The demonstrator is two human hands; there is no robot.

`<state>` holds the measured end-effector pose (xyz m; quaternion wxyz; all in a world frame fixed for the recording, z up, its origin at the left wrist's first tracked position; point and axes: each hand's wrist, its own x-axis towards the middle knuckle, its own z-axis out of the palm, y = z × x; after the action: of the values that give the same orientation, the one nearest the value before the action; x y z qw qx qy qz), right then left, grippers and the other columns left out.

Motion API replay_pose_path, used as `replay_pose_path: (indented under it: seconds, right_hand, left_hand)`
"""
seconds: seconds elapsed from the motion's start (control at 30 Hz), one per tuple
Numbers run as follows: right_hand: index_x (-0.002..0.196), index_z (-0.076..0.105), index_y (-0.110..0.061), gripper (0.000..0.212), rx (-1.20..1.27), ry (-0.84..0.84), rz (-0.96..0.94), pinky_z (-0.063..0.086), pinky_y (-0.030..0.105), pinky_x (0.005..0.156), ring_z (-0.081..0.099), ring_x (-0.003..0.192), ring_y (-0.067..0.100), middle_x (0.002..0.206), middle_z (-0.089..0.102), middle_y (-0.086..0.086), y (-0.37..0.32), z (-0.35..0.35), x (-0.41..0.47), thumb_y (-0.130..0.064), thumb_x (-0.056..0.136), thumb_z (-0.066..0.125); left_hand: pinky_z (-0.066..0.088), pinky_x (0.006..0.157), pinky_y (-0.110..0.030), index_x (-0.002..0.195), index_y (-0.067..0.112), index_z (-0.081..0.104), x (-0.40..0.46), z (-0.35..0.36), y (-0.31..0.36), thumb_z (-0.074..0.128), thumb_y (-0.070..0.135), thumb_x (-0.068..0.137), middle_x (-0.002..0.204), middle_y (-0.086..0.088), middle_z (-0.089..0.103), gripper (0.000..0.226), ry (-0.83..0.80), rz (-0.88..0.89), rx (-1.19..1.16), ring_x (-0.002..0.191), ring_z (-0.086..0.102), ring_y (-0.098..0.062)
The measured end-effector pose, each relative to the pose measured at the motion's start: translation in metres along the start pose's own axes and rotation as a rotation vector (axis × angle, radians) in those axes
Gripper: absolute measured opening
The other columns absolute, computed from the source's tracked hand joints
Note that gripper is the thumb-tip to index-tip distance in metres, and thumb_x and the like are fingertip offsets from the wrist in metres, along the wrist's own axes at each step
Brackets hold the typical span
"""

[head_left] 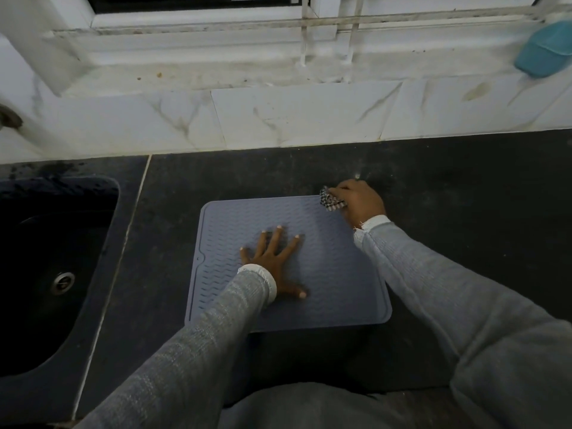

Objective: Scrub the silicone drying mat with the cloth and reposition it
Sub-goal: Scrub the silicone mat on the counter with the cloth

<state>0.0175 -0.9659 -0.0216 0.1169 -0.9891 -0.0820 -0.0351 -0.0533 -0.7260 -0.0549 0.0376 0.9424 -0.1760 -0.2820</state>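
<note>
A grey-blue silicone drying mat point(334, 274) with a wavy ribbed surface lies flat on the dark countertop, in front of me. My left hand point(275, 258) presses on its middle with fingers spread straight. My right hand point(359, 201) grips a small checked black-and-white cloth point(331, 201) at the mat's far right corner, the cloth touching the mat.
A dark sink point(46, 274) with a metal drain is set into the counter at left. A marble-patterned tiled backsplash point(278, 116) and a dirty window sill run along the back. A teal object point(544, 54) rests at the sill's right end.
</note>
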Motion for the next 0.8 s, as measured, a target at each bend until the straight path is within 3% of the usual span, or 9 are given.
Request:
replay_pose_path:
  seconds: [0.13, 0.27, 0.37, 0.5, 0.63, 0.7, 0.8]
  right_hand:
    - [0.133, 0.046, -0.026, 0.05, -0.198, -0.231, -0.117, 0.03, 0.043, 0.106, 0.036, 0.129, 0.027, 0.142, 0.042, 0.002, -0.012, 0.021, 0.013, -0.021, 0.086, 0.061]
    - [0.144, 0.025, -0.03, 0.056, -0.229, -0.397, -0.148, 0.017, 0.042, 0.115, 0.021, 0.14, 0.022, 0.154, 0.022, -0.004, 0.002, 0.04, 0.006, -0.03, 0.094, 0.049]
    - [0.144, 0.023, -0.034, 0.05, -0.242, -0.398, -0.165, 0.018, 0.04, 0.112, 0.021, 0.139, 0.021, 0.154, 0.021, -0.007, 0.027, 0.032, -0.001, -0.031, 0.097, 0.04]
    - [0.144, 0.026, -0.032, 0.055, -0.468, -0.431, -0.232, 0.028, 0.043, 0.105, 0.03, 0.133, 0.026, 0.153, 0.024, -0.004, 0.054, 0.013, -0.004, -0.028, 0.093, 0.048]
    - [0.14, 0.038, -0.027, 0.054, -0.294, -0.334, -0.162, 0.036, 0.04, 0.102, 0.04, 0.126, 0.028, 0.148, 0.035, 0.0, 0.046, 0.002, 0.004, -0.023, 0.089, 0.056]
    - [0.141, 0.037, -0.025, 0.056, -0.241, -0.283, -0.175, 0.035, 0.04, 0.104, 0.038, 0.128, 0.028, 0.149, 0.033, 0.002, 0.029, 0.008, 0.01, -0.02, 0.089, 0.058]
    - [0.144, 0.028, -0.029, 0.061, -0.339, -0.335, -0.231, 0.028, 0.039, 0.108, 0.029, 0.134, 0.025, 0.153, 0.023, -0.003, 0.009, 0.022, 0.013, -0.019, 0.09, 0.056]
  left_hand:
    - [-0.002, 0.1, -0.075, 0.133, 0.052, -0.029, 0.002, 0.003, 0.003, 0.065, 0.08, 0.05, 0.145, 0.007, -0.04, 0.129, -0.066, -0.029, 0.03, 0.137, -0.029, -0.033]
    - [-0.001, 0.1, -0.075, 0.133, 0.052, -0.03, 0.004, 0.001, 0.003, 0.066, 0.08, 0.049, 0.145, 0.007, -0.042, 0.13, -0.086, -0.03, 0.038, 0.137, -0.03, -0.033]
    - [0.001, 0.1, -0.075, 0.133, 0.052, -0.031, 0.005, 0.0, 0.001, 0.065, 0.08, 0.05, 0.144, 0.007, -0.043, 0.129, -0.088, -0.018, 0.048, 0.137, -0.029, -0.034]
    - [0.001, 0.1, -0.075, 0.132, 0.051, -0.031, 0.006, 0.0, 0.002, 0.064, 0.081, 0.05, 0.144, 0.006, -0.044, 0.13, -0.095, -0.013, 0.059, 0.137, -0.028, -0.035]
    - [0.0, 0.099, -0.076, 0.132, 0.051, -0.032, 0.006, -0.002, 0.003, 0.065, 0.081, 0.049, 0.143, 0.006, -0.045, 0.131, -0.108, -0.022, 0.054, 0.136, -0.029, -0.035]
    - [0.0, 0.099, -0.076, 0.131, 0.051, -0.033, 0.008, -0.001, 0.002, 0.065, 0.081, 0.048, 0.142, 0.006, -0.045, 0.132, -0.112, -0.024, 0.054, 0.136, -0.029, -0.036]
    - [0.0, 0.098, -0.077, 0.129, 0.052, -0.035, 0.011, 0.002, 0.001, 0.063, 0.083, 0.046, 0.141, 0.007, -0.046, 0.132, -0.111, -0.021, 0.058, 0.136, -0.028, -0.036]
